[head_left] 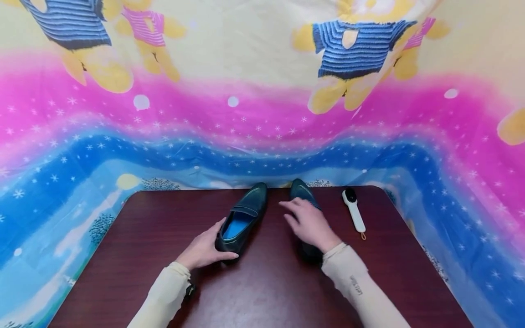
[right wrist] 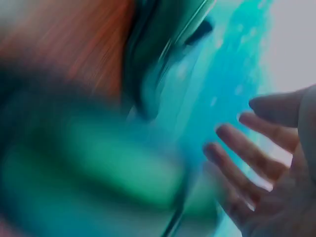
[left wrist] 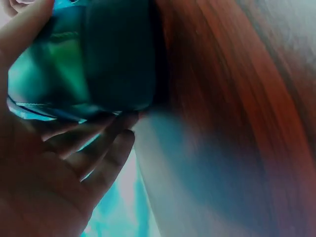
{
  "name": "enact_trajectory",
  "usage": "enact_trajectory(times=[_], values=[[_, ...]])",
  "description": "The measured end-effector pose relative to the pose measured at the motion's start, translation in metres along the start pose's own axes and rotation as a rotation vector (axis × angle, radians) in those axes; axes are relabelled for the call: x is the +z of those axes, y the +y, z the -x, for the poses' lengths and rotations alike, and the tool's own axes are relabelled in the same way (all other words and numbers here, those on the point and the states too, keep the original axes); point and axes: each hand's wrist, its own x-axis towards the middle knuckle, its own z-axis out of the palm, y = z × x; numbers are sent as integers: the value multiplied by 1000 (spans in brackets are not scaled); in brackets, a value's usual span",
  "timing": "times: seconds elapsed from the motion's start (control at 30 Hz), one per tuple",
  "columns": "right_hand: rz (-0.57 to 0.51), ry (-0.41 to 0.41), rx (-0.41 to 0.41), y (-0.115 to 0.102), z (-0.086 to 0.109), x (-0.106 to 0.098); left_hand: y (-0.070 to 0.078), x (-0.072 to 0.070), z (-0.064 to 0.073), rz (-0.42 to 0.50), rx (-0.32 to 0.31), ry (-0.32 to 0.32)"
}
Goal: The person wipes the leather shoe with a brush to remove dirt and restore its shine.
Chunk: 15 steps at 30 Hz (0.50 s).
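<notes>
Two dark green-black loafers stand on the table, toes pointing away. The left loafer [head_left: 249, 207] has a blue insole; at its heel [left wrist: 116, 54] my left hand [head_left: 203, 248] holds it, the thumb across the back and the fingers along the left side. Above the right loafer [head_left: 302, 187] hovers my right hand [head_left: 312, 223], fingers spread and holding nothing. It hides the middle of that shoe. In the right wrist view the right hand [right wrist: 271, 173] shows apart from the blurred near shoe [right wrist: 103, 163], with the other shoe [right wrist: 153, 54] beyond.
A white-handled brush [head_left: 354, 214] with a dark head and a cord loop lies to the right of the shoes. The dark red-brown table [head_left: 254, 296] ends just past the shoe toes, against a printed cloth [head_left: 246, 127] with bears and snowflakes.
</notes>
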Motion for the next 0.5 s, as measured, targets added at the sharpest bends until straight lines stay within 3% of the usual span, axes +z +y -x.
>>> enact_trajectory(times=[0.13, 0.27, 0.4, 0.5], values=[[-42, 39, 161, 45, 10, -15, 14, 9, -5, -15, 2, 21], [-171, -63, 317, 81, 17, -18, 32, 21, -9, -28, 14, 23], [-276, -171, 358, 95, 21, -11, 50, 36, -12, -31, 26, 16], [-304, -157, 352, 97, 21, -5, 62, 47, -15, -16, 29, 27]])
